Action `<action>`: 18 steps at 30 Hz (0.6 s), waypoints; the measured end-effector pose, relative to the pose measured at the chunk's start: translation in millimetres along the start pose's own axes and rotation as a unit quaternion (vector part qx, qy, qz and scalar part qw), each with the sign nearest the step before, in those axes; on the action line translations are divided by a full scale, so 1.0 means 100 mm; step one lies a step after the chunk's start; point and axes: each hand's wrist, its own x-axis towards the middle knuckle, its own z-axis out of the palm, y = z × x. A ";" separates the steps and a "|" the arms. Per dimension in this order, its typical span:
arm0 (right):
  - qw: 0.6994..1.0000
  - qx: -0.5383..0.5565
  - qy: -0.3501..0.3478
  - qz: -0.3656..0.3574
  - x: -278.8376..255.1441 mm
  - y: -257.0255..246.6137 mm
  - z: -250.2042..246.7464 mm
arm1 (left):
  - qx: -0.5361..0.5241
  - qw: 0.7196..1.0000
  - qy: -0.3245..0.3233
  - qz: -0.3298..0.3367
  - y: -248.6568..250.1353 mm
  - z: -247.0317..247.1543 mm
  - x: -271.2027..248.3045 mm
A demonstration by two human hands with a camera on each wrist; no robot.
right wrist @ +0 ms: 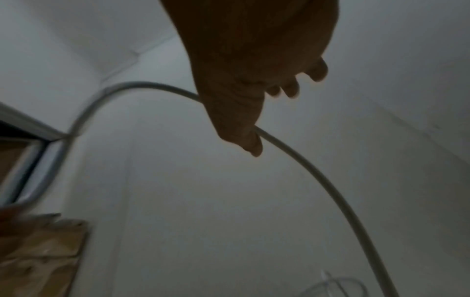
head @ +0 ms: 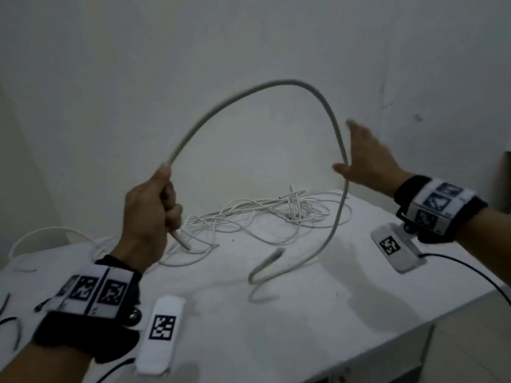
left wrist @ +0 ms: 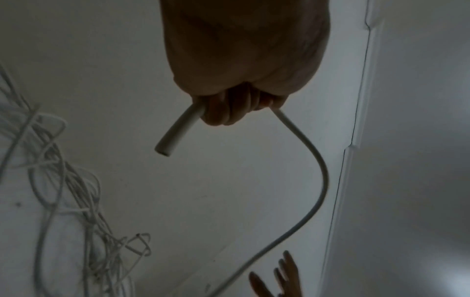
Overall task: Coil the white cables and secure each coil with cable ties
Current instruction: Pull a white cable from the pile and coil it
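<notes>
A thick white cable (head: 276, 82) arches high above the white table (head: 304, 313). My left hand (head: 150, 208) grips it in a fist near one end, and the short cut end (left wrist: 175, 130) sticks out below the fist. The cable rises from the fist (left wrist: 318, 164), curves over and passes between thumb and straight fingers of my right hand (head: 359, 161), which touches it. In the right wrist view the cable (right wrist: 318, 180) runs under the thumb (right wrist: 244, 130). Below that hand it drops to the table and ends in a hook-shaped bend (head: 265, 264).
A tangle of thin white cables (head: 262, 214) lies at the back of the table against the wall. More thin cable loops off the left edge (head: 36, 236). Dark short ties (head: 11, 324) lie at the far left. The table's front right edge (head: 414, 324) drops off.
</notes>
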 end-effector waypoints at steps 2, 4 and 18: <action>0.976 -0.049 0.181 -0.112 -0.19 -0.15 -0.15 | -0.028 0.999 -0.018 -0.032 0.01 0.15 0.04; 0.921 -0.039 0.240 -0.304 -0.45 -0.42 -0.26 | -0.060 0.995 -0.040 -0.063 0.07 0.28 0.09; 0.894 -0.190 -0.290 -0.283 -1.40 -0.72 0.95 | -0.208 0.969 -0.088 -0.098 0.14 0.48 0.35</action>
